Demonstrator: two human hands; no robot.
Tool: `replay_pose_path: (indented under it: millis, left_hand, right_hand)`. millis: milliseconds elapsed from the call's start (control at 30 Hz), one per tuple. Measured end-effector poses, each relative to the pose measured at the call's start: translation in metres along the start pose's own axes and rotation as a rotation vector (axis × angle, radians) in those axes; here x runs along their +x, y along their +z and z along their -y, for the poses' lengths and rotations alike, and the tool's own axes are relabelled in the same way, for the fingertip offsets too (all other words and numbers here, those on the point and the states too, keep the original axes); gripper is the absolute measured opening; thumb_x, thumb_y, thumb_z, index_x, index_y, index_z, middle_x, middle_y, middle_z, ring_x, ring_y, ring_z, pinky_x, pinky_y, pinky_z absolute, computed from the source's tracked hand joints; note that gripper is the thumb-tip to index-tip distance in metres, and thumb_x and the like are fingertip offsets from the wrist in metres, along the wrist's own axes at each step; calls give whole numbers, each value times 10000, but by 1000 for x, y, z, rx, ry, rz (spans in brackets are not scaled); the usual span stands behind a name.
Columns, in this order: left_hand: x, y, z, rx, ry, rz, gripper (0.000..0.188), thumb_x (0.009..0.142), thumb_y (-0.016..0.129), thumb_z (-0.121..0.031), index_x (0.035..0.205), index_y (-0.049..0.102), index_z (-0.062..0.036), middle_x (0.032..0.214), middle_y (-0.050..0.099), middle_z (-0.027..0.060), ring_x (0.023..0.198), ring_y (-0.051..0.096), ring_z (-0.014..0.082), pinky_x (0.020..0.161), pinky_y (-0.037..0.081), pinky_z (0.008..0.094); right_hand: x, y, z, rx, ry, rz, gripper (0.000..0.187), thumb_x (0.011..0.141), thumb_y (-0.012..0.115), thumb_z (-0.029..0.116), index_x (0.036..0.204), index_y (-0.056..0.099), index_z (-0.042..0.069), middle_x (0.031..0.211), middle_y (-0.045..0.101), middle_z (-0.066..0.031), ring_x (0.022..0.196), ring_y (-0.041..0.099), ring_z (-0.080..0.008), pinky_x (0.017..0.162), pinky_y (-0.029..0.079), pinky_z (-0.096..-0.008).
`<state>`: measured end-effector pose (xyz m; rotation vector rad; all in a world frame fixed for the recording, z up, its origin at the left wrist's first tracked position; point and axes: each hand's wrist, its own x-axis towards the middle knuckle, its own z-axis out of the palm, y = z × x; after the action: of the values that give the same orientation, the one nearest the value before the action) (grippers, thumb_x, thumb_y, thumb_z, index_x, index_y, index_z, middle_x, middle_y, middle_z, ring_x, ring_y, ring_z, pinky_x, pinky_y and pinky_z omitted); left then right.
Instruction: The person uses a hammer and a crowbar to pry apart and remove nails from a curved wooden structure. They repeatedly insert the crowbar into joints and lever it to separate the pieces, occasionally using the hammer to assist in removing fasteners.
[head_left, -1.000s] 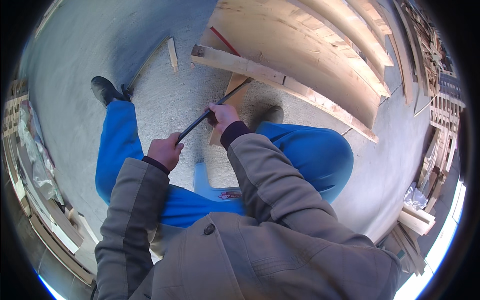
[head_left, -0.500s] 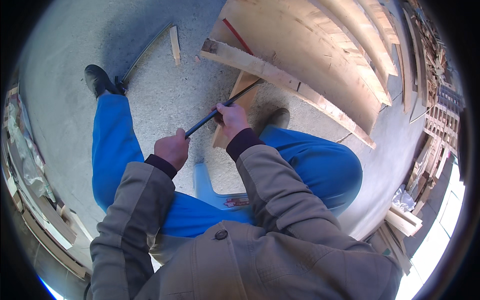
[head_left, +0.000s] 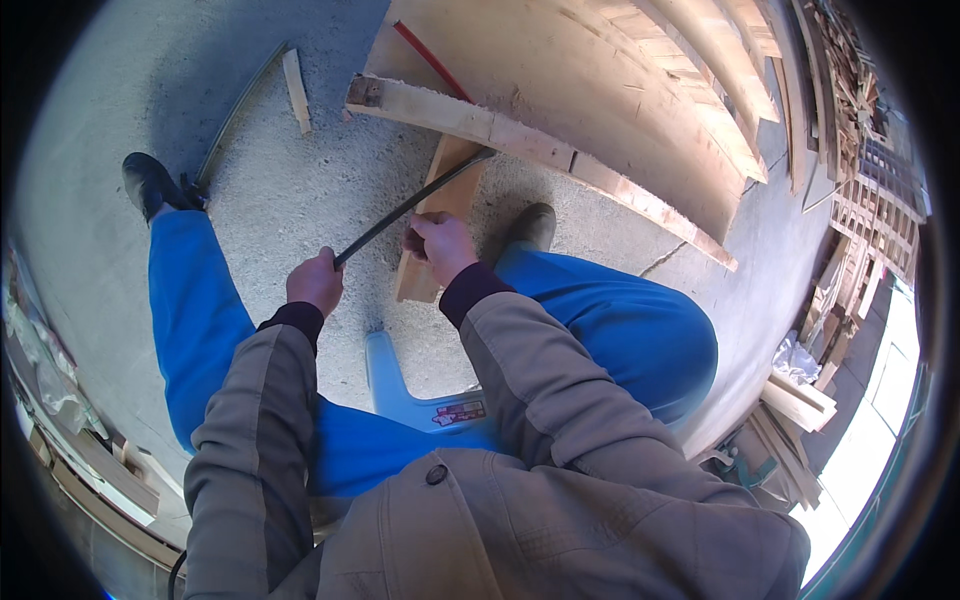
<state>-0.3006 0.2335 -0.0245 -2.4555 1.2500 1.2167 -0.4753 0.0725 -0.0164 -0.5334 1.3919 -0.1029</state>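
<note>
A long dark pry bar (head_left: 400, 212) slants up and to the right from my left hand (head_left: 316, 281), which is closed round its near end. Its far tip meets the lower edge of a wooden plank (head_left: 520, 135) on a large pale wooden panel (head_left: 610, 110). Just below the bar, apart from it, my right hand (head_left: 443, 243) is closed with thumb and fingers pinched together. Whatever the fingers may hold is too small to make out. Under the panel's edge lies a short wooden board (head_left: 418, 275), partly behind the right hand.
A light blue plastic stool (head_left: 385, 375) shows between my legs. On the concrete floor lie a thin wood strip (head_left: 297, 92) and a long thin curved bar (head_left: 235, 112). A red bar (head_left: 432, 60) rests against the panel. Stacked timber (head_left: 795, 405) lines the right side.
My right hand has let go of the pry bar and sits just below it, fingers pinched. The left hand still grips the bar. The whole view has shifted slightly.
</note>
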Motion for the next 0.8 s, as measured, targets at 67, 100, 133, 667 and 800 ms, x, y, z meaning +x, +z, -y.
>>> replay_pose_path:
  millis: [67,100,133,667,800]
  left_hand:
    - [8,6,5,-3,14,-17,259,957,585,-325,975,563,-67,800,685,186,783,673,404,690,512,541]
    - [12,9,7,-1,13,-9,250,956,583,-314,976,560,-65,797,684,187,781,672,407,690,511,542]
    - [16,12,9,-1,13,-3,241,956,580,-303,977,558,-63,795,683,188,780,672,410,690,509,544]
    - [31,18,18,-6,19,32,161,942,537,-190,993,549,-38,818,686,212,809,681,419,724,517,546]
    - [25,13,16,-14,24,37,198,950,559,-233,997,556,-41,845,688,210,824,677,418,730,515,543]
  right_hand:
    - [4,-2,-2,25,-4,-15,194,965,609,147,1063,589,-19,834,670,-99,698,659,-184,584,496,-305]
    - [5,-4,-3,30,-13,-9,193,963,610,147,1054,590,-22,819,664,-99,686,654,-183,579,496,-305]
    - [7,-5,-3,34,-24,-5,192,962,612,147,1045,591,-25,804,658,-100,673,649,-181,573,497,-305]
    - [-4,-1,8,-260,-97,-38,201,936,634,147,942,597,-51,710,633,-98,570,604,-159,525,487,-296]
    - [-33,10,51,-582,-217,120,215,929,657,177,876,613,-26,683,623,-73,552,589,-132,512,477,-279]
